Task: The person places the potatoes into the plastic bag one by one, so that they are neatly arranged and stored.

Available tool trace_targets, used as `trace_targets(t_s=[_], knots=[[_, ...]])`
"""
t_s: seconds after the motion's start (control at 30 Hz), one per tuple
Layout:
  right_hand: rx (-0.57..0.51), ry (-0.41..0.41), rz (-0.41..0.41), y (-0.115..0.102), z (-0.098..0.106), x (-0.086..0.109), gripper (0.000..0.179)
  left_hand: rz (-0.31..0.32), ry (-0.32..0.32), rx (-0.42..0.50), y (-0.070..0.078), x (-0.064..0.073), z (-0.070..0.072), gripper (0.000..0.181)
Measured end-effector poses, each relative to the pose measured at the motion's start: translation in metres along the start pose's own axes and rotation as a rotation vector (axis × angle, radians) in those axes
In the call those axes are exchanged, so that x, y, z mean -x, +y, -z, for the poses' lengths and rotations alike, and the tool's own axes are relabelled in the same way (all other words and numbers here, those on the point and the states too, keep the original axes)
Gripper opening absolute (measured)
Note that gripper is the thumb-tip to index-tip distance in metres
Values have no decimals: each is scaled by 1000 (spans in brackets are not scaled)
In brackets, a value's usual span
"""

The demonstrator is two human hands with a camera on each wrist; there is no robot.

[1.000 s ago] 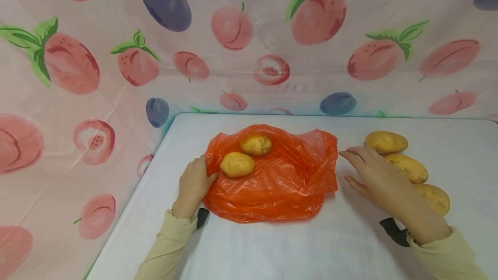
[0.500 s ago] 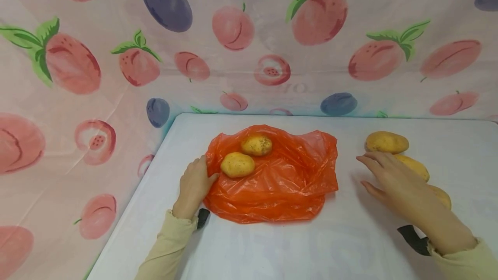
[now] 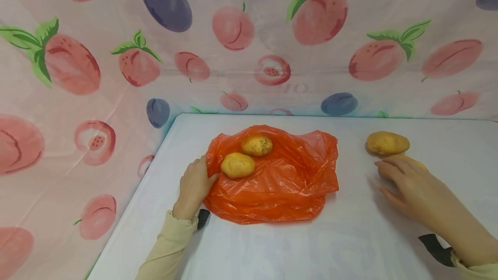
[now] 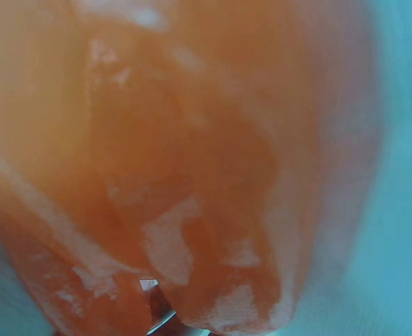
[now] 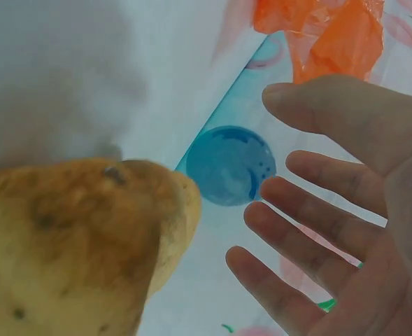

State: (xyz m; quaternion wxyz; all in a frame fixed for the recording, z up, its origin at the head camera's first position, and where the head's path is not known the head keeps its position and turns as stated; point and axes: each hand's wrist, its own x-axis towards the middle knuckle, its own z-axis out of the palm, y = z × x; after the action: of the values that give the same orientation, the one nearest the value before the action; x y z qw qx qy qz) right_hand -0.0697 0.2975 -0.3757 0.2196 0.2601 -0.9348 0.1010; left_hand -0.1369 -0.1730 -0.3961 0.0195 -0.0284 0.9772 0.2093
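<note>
A crumpled orange plastic bag [image 3: 288, 180] lies on the white table, and two potatoes [image 3: 237, 165] rest on its left part. My left hand [image 3: 193, 188] holds the bag's left edge, its thumb over the plastic. Orange film [image 4: 212, 140] fills most of the left wrist view. On the right, my right hand [image 3: 416, 193] hovers over a row of potatoes with nothing in its grasp. The far potato [image 3: 388, 143] shows fully; only a strip of another potato [image 3: 414, 161] shows behind the fingers. The right wrist view shows spread fingers [image 5: 310, 203] beside a close potato [image 5: 66, 245].
A fruit-printed cloth [image 3: 233, 72] hangs behind and to the left of the table [image 3: 292, 249]. Bare table surface lies between the bag and the right-hand potatoes. A black strap [image 3: 437, 249] sticks out at the right wrist.
My right hand has moved right and toward me, from beside the bag to over the potatoes, covering more of them. My left hand and the bag have stayed in place.
</note>
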Motion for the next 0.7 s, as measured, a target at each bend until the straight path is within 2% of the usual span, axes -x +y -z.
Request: trace_targets(t_s=[0.13, 0.23, 0.3, 0.53, 0.7], knots=[[10, -41, -46, 3, 3, 7, 92, -8, 5, -12, 0, 0, 0, 53], [37, -119, -109, 4, 7, 11, 67, -14, 8, -15, 0, 0, 0, 53], [57, -166, -149, 4, 8, 14, 58, -15, 8, -15, 0, 0, 0, 53], [94, -202, -184, 12, 10, 22, 60, 0, 6, -16, 1, 0, -1, 53], [126, -307, -276, 15, 11, 27, 63, 13, 1, -14, 2, 0, -1, 53]])
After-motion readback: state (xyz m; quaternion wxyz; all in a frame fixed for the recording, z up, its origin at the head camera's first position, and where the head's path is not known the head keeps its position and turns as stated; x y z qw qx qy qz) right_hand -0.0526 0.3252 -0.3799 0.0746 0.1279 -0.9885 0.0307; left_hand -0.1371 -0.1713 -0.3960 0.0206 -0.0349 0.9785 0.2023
